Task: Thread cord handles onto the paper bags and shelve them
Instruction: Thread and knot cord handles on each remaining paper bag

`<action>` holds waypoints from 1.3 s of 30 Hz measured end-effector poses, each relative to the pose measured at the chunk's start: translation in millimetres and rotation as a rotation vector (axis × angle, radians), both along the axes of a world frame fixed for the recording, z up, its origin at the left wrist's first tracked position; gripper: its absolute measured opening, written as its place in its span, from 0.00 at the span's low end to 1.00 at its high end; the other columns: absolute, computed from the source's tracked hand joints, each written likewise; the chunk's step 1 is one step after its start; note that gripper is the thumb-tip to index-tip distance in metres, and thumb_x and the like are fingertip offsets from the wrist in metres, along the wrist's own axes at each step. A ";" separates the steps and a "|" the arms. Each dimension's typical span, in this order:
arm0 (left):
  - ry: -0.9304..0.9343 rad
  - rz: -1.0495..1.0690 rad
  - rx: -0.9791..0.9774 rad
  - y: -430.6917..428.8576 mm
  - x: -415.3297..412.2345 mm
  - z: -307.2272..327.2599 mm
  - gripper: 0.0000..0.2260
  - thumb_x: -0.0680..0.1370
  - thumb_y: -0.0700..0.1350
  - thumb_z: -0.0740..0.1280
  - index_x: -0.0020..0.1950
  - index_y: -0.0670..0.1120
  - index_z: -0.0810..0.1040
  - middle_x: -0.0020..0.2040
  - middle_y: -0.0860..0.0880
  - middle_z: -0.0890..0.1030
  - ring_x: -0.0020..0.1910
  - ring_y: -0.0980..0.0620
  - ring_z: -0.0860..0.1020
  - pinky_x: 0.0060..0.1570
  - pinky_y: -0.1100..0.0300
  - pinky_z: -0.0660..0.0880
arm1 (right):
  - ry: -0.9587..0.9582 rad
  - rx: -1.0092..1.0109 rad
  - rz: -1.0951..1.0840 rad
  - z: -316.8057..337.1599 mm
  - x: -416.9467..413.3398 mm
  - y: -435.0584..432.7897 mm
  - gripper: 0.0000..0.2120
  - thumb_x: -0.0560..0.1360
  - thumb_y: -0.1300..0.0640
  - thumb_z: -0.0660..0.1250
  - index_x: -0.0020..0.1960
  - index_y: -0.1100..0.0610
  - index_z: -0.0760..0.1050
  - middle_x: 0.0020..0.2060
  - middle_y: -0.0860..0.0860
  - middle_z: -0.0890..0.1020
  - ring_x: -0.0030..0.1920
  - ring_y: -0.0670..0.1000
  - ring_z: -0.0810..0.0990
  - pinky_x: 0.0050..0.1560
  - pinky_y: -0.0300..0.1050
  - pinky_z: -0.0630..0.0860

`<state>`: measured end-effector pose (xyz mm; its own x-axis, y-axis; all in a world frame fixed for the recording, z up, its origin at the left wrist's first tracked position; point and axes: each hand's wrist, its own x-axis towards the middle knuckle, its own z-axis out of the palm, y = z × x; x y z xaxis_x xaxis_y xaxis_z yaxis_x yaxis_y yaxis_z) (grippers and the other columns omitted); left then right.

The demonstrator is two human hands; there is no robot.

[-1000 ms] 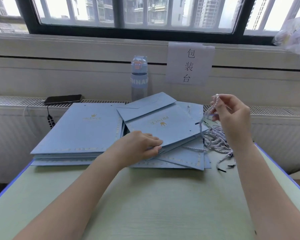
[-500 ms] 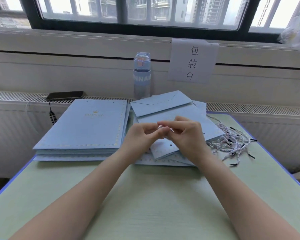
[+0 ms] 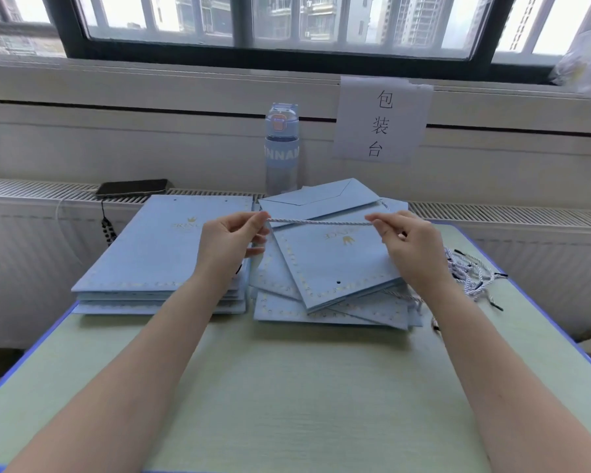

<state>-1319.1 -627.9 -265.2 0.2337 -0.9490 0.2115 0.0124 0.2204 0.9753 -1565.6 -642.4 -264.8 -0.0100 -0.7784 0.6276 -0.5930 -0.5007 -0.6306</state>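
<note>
Item: one twisted white cord (image 3: 319, 221), stretched level between two hands above the table (image 3: 287, 387). Left hand (image 3: 227, 242): pinching the cord's left end, thumb against forefinger. Right hand (image 3: 410, 247): pinching the right end likewise. Beneath the cord: top paper bag (image 3: 331, 264), pale blue, flat, tilted, one punched hole visible near its nearer edge, lying on a loose heap of like bags. To the left, just beside: a squared stack of bags (image 3: 157, 254), holes at the far edge, no handles visible. To the right: spare cords (image 3: 471, 271), tangled, black-tipped. Behind, on the ledge: water bottle (image 3: 282, 148), phone (image 3: 132, 188). Step judged in hand: straightening a cord before threading. Next move calls for steering one stiff tip into the top bag's hole, the other hand steadying the paper. No shelf in view.
</note>
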 end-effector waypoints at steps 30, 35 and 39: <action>-0.330 0.166 -0.096 -9.1 6.1 -15.2 0.05 0.73 0.44 0.73 0.40 0.53 0.80 0.37 0.52 0.83 0.37 0.53 0.82 0.45 0.59 0.79 | -0.431 0.119 -0.049 10.1 -25.1 -2.5 0.04 0.78 0.64 0.62 0.50 0.59 0.76 0.41 0.49 0.83 0.37 0.41 0.82 0.39 0.33 0.78; -0.220 0.069 -0.138 -3.0 -6.7 -12.3 0.05 0.74 0.38 0.71 0.44 0.48 0.83 0.37 0.51 0.83 0.34 0.58 0.80 0.38 0.66 0.78 | -0.322 0.124 0.022 13.6 -9.2 6.4 0.04 0.76 0.63 0.66 0.46 0.56 0.79 0.45 0.49 0.82 0.35 0.42 0.80 0.34 0.33 0.76; -0.291 -0.014 -0.202 -0.4 -11.0 -12.4 0.07 0.75 0.36 0.70 0.47 0.49 0.82 0.48 0.51 0.83 0.44 0.62 0.81 0.45 0.71 0.75 | -0.348 0.242 0.202 12.9 6.4 14.7 0.08 0.75 0.68 0.66 0.46 0.58 0.80 0.41 0.52 0.84 0.33 0.45 0.81 0.35 0.35 0.77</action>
